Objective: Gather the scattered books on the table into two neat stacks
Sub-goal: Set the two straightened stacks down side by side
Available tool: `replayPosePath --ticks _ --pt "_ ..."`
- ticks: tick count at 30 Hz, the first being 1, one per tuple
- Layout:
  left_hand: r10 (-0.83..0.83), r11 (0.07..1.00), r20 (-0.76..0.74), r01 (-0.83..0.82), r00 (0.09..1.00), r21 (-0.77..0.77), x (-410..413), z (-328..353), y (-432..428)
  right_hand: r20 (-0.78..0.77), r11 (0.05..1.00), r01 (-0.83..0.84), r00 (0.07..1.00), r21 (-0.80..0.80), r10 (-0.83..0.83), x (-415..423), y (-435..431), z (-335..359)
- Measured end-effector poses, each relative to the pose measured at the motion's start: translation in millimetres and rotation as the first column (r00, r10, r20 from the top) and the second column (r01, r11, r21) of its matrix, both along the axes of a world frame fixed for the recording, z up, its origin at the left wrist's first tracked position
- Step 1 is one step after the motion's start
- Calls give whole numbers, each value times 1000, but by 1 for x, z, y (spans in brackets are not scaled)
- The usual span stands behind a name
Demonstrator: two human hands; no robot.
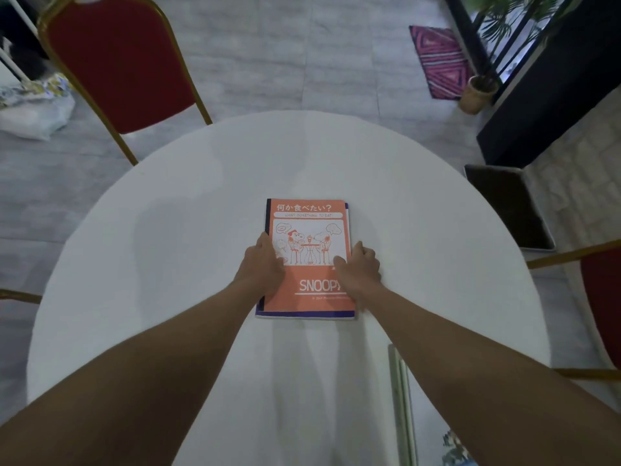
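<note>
The Snoopy notebook stack (pixel 307 280) sits in the middle of the surface (pixel 168 230), its long side pointing away. The left hand (pixel 265 262) presses flat on its left edge. The right hand (pixel 359 268) curls round its right edge.

- A dining room, home-like, with a round table (pixel 134 264) under a white cloth.
- Red padded chairs (pixel 121 62) with gold frames stand around it.
- Grey tiled floor (pixel 268 45), a pink patterned mat (pixel 440 62) and a potted palm (pixel 477 92) by a glass door (pixel 524 35).

Smooth white cloth covers the table (pixel 168 230); matt paper cover on the book (pixel 307 284).
</note>
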State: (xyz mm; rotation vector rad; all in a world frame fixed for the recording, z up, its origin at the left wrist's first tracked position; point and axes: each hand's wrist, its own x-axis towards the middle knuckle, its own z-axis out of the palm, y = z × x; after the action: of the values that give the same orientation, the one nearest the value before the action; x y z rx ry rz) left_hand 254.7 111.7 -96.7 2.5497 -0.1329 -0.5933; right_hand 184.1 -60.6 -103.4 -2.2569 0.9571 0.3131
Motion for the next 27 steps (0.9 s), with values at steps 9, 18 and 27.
replayPosePath --ticks 9,18,27 --pt "-149 989 98 150 984 7 -60 42 -20 34 998 -41 999 -57 43 -76 -35 30" --pt "-322 946 -41 323 946 13 -180 51 -70 38 996 -49 998 -80 52 -190 -76 44" --pt "-314 922 -279 362 907 139 -289 19 -105 -15 991 118 993 -62 -119 -298 -99 20"
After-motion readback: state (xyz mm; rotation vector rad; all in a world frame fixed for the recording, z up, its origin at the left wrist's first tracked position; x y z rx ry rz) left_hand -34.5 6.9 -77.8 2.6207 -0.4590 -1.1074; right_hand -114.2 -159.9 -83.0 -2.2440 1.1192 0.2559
